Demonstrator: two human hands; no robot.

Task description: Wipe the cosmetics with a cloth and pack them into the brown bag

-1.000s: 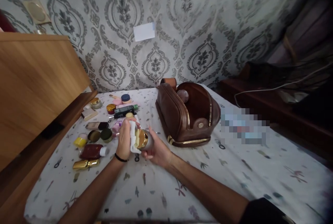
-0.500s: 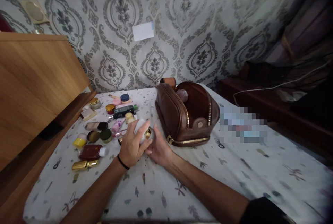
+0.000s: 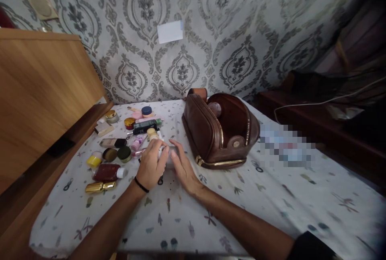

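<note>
My left hand, with a black band at its wrist, is closed around a small white container, mostly hidden by the fingers. My right hand is beside it with fingers stretched out and the thumb near the container; whether it touches cannot be made out. Just right of the hands stands a brown leather toiletry bag, unzipped, with a round clear item inside. Beyond my left hand lie a pale-capped bottle and a purple-and-white tube.
To the left are a dark red bottle with a white cap, a gold tube, a yellow-lidded jar, a dark green jar and several other cosmetics. A pixelated patch covers something on the right. A wooden cabinet borders the left side.
The white container has turned or dropped between my hands, and its gold part no longer shows. My right fingers have straightened away from it. The view has shifted slightly.
</note>
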